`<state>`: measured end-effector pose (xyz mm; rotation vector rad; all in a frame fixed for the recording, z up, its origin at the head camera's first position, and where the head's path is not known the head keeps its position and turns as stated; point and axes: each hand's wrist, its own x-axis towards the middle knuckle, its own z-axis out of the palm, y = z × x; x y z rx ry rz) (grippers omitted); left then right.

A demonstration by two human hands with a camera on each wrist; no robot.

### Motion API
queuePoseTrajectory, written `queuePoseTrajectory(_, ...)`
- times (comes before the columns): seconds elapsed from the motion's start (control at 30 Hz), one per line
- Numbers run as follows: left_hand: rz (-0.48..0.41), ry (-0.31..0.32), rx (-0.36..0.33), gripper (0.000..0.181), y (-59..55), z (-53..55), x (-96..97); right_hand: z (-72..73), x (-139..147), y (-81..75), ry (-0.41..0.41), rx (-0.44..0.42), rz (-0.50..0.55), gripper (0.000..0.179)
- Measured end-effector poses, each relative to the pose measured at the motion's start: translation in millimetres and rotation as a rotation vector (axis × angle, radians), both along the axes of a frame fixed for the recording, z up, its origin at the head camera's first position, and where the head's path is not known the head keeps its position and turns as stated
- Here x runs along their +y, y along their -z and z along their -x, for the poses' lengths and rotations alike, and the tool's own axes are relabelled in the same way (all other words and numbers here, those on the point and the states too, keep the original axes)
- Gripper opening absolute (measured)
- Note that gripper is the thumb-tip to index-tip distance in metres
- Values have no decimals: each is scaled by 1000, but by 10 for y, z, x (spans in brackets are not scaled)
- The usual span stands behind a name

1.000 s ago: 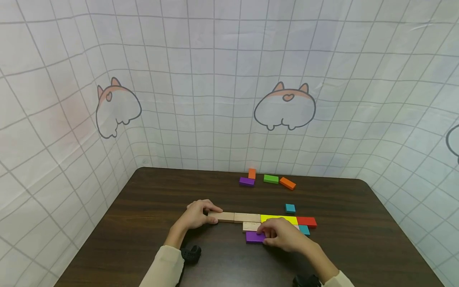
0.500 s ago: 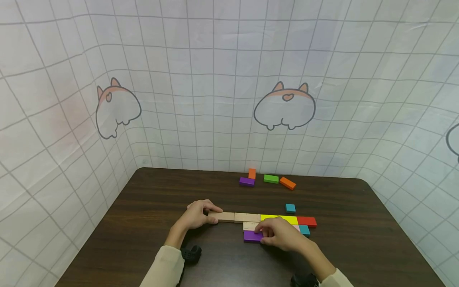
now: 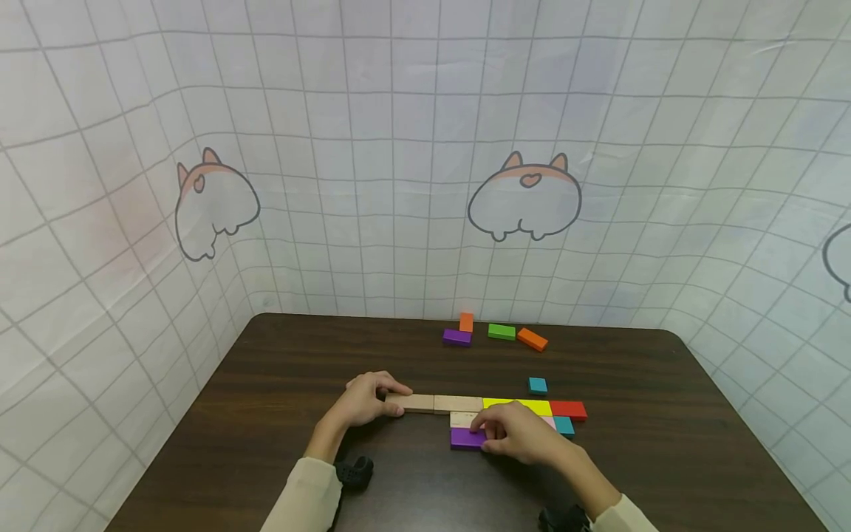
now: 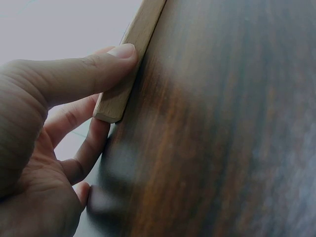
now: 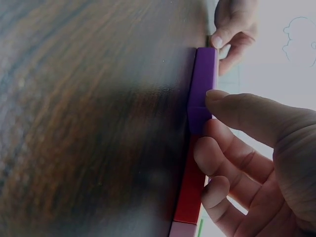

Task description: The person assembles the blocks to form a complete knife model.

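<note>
My left hand (image 3: pixel 362 399) pinches the left end of a plain wooden block (image 3: pixel 417 402), the first in a row lying flat on the table. In the left wrist view, thumb and fingers sit on opposite sides of that block (image 4: pixel 131 64). My right hand (image 3: pixel 521 436) holds a purple block (image 3: pixel 465 439) by its right part between thumb and fingers. The purple block lies against the near side of a pale wooden block (image 3: pixel 461 420). In the right wrist view, a red block (image 5: pixel 191 182) shows beyond the purple block, mostly hidden by my hand in the head view.
The row continues with another wooden block (image 3: pixel 459 403), a yellow block (image 3: pixel 535 406) and a red-topped block (image 3: pixel 568 410); a teal block (image 3: pixel 564 426) adjoins. Behind lie a loose teal block (image 3: pixel 537 386), a purple one (image 3: pixel 456 338), a green one (image 3: pixel 501 332) and two orange ones (image 3: pixel 532 339).
The purple block has slid slightly left and a touch away from me, together with my right hand. My left hand has stayed on its wooden block.
</note>
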<state>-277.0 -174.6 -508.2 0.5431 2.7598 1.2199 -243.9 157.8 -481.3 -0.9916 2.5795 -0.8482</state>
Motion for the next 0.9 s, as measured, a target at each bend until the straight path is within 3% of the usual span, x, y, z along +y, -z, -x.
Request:
queuePoseTrajectory(0.23,-16,5,-5,26,1,2,-7,-5,-9,-20,6,-9,-6,19)
queuePoseTrajectory(0.43,-7,5,-8,27,14,11,-16,71,59,-48,-3,16,31,19)
queuePoseTrajectory(0.63,-16,7,-13,28,12,14,-19,260,282,-211,39,43,79,22)
queuePoseTrajectory(0.9,-13,4,-7,27,32,15,-22,678,665,-306,218,37,132,26)
